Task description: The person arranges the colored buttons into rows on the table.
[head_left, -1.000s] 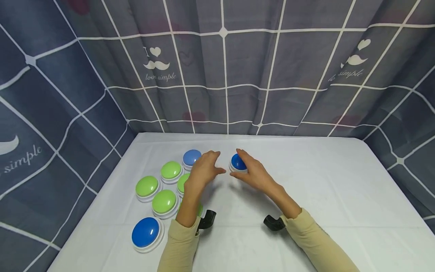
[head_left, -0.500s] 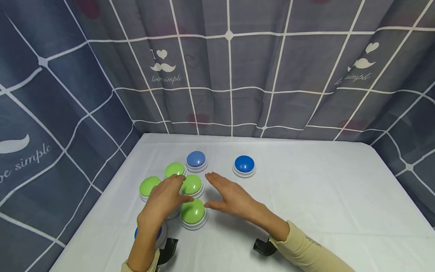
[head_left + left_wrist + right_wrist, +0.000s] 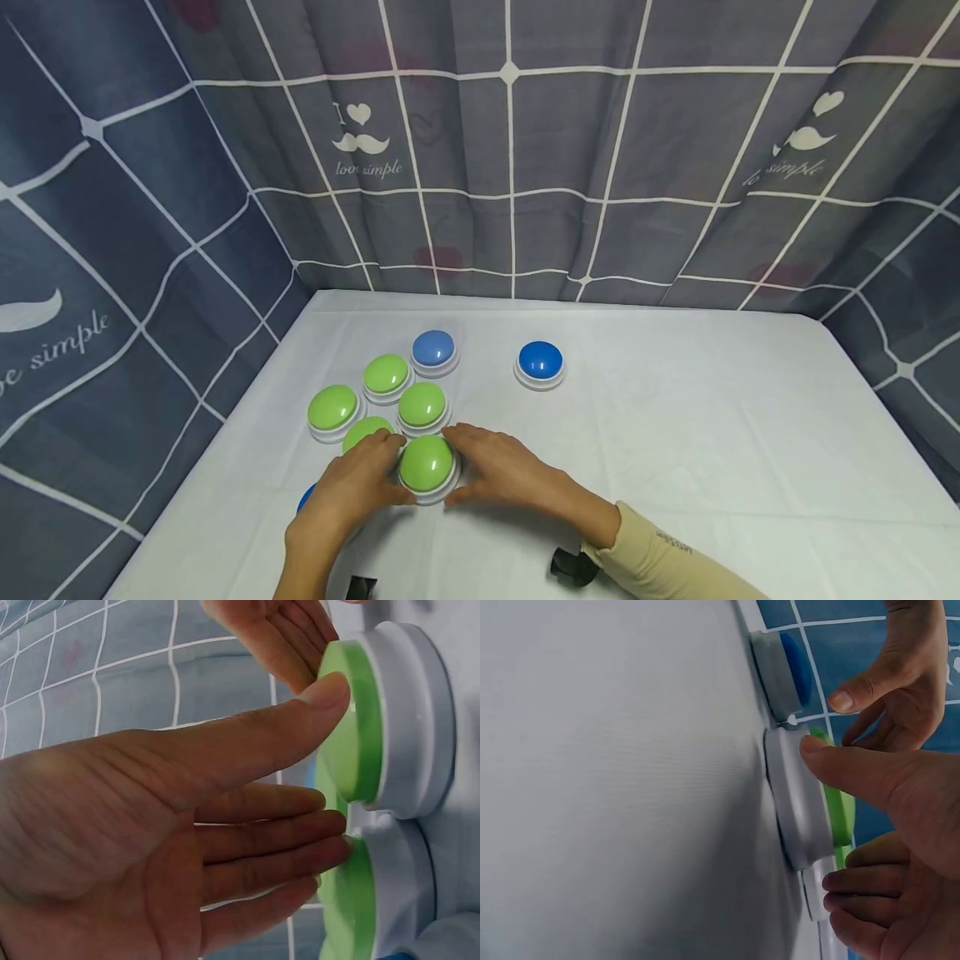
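Observation:
A green dome push button [image 3: 426,463] with a white base sits on the white table between my two hands. My left hand [image 3: 348,492] is at its left side, fingers fairly straight and thumb apart. My right hand [image 3: 506,468] is at its right side, thumb and fingers spread. In the left wrist view, the left thumb [image 3: 322,694] overlaps the green dome; whether it touches cannot be told. In the right wrist view, the right thumb [image 3: 817,750] lies beside the white base, contact unclear. The left hand partly hides another green button [image 3: 366,428].
Other green buttons [image 3: 386,374] cluster behind. A paler blue button [image 3: 432,348] stands behind them, and a blue button [image 3: 540,361] is set apart to the right. Another blue button [image 3: 304,498] is mostly hidden by the left hand. A grey checked curtain [image 3: 562,150] encloses the table [image 3: 712,433].
Both hands left the far blue button, which now stands alone on the right. They came nearer and to the left, then lowered to either side of the nearest green button.

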Available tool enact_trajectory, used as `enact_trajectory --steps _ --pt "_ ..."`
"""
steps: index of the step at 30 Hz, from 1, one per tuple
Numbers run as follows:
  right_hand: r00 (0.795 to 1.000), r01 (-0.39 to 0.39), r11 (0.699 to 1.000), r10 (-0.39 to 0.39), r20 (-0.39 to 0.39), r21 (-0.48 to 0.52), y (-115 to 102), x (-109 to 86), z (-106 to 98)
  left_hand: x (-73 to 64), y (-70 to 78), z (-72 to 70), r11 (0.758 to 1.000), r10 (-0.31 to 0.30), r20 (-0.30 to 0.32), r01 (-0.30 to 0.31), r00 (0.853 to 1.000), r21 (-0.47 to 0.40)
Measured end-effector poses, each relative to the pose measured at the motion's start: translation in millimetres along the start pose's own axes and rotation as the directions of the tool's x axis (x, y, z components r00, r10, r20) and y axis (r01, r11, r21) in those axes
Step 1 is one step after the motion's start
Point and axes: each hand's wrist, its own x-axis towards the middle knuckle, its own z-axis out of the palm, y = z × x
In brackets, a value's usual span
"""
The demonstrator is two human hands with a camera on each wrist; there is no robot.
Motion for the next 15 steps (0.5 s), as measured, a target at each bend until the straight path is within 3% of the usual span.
enact_trajectory --steps 7,15 --pt "1.0 0.004 1.0 -0.004 0.002 -0.003 2.6 0.0 8.0 2.4 0.6 8.2 0.999 -0.005 0.033 0.004 0.999 0.042" --pt "0.998 0.039 0.998 -0.037 -0.05 0.045 3.5 2.3 14.4 6.8 4.7 16.1 0.997 -0.019 0.002 0.019 1.0 0.079"
